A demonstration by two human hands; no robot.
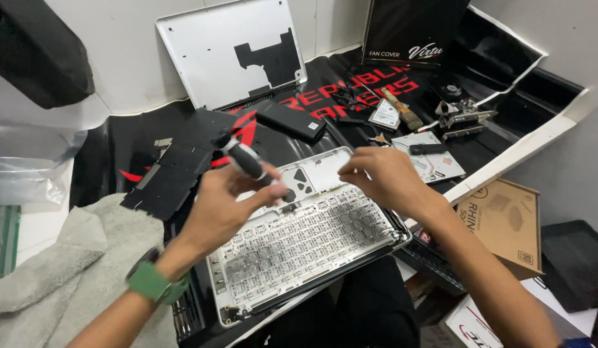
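Head view looked down on an opened laptop shell (312, 248), keyboard underside up, lying slantwise on a black printed mat (118, 148). The left hand (218, 209) was closed around a black-handled screwdriver (247, 160), held just above the shell's near-left part, with the tip slanting down toward the trackpad end of the shell. The right hand (386, 180) hovered over the shell's far-right corner with fingers curled loosely; it seemed to pinch something small, though the view was too poor to say what. A black flat sheet (176, 164) lay just left of the shell, a grey towel (80, 270) further left and nearer, and the detached silver bottom cover (231, 55) leaned against the wall beyond the shell. Loose parts (463, 116) and a drive (434, 158) sat to the shell's right, beyond it.

As a judgement: the driver tip could slip and scratch the exposed keyboard backing if pressed at a slant, and a tiny screw, if the right hand held one, could drop among the keys or roll off the mat's edge
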